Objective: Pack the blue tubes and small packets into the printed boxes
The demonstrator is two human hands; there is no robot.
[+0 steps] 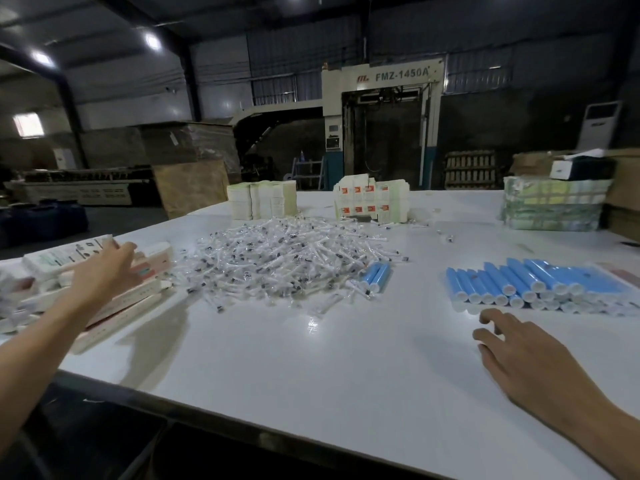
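The person's left hand (104,270) is lying over the loose heap of printed boxes (152,266) at the left edge of the white tabletop (311,362), its fingers stretched out fairly straight across the top carton. The hand is blurred, so it is hard to say whether it is pressing on the carton or only brushing it, but no grip is showing. The right hand (519,351) is hovering low over bare tabletop, fingers spread and loosely bent, holding nothing, with its fingertips just short of the stacked row of blue tubes (540,285) on the right. Between the two hands, further back, the small packets (291,258) are lying in a wide clear-wrapped heap, and two stray tubes (375,276) are resting against its right edge. Bundles of flat cartons (372,199) are standing along the far side of the tabletop. Judging from this, the person is starting a packing round: one hand is going for a box while the other is lining up on a tube, and nothing is yet being filled. The next move is calling for the left hand to close on a single carton and draw it clear of the heap, for the right hand to pinch one tube off the near end of the row without rolling its neighbours, and then for a packet to be gathered from the middle.
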